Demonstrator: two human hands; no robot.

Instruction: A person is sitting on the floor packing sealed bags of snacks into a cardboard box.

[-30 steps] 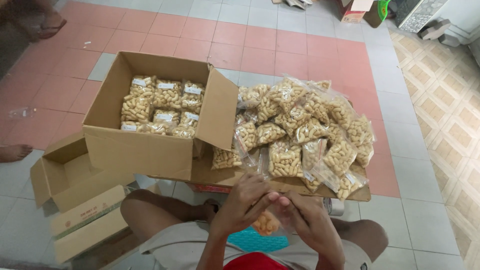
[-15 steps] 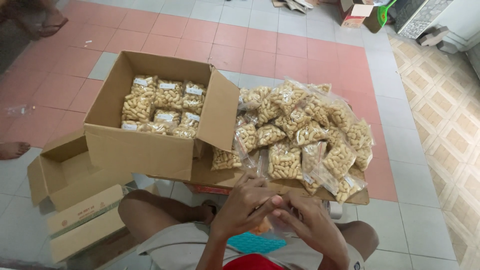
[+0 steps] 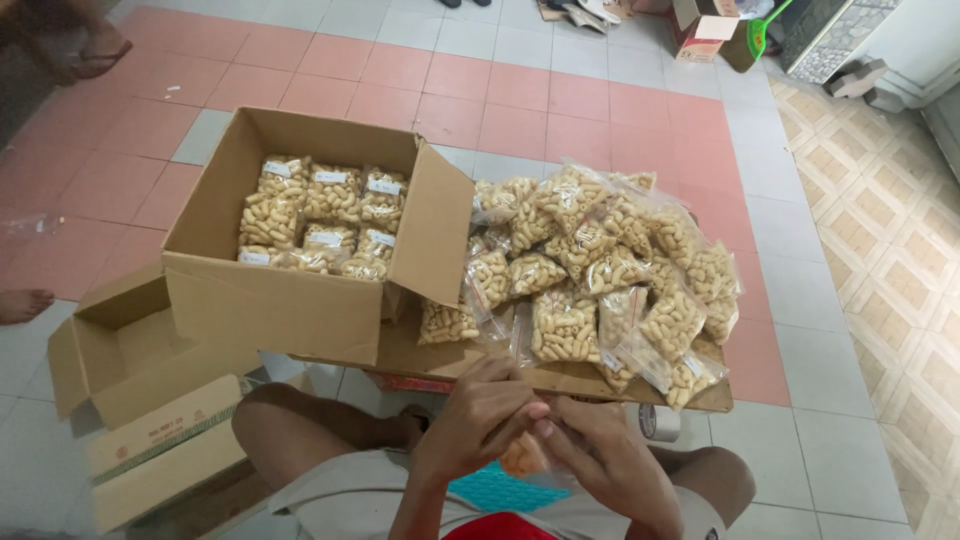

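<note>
Here, left hand (image 3: 480, 415) and right hand (image 3: 600, 460) pressed together over the lap, both pinched on one clear snack bag (image 3: 525, 458), hanging just below the fingers. Directly ahead, well apart: bag pile (image 3: 600, 270); open carton (image 3: 310, 235) forward-left, nearer the left hand.

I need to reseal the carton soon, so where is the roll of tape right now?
In the head view the roll of tape lies on the floor low and right of centre, just under the near edge of the cardboard sheet holding the snack bags, beside the person's right knee.
</note>
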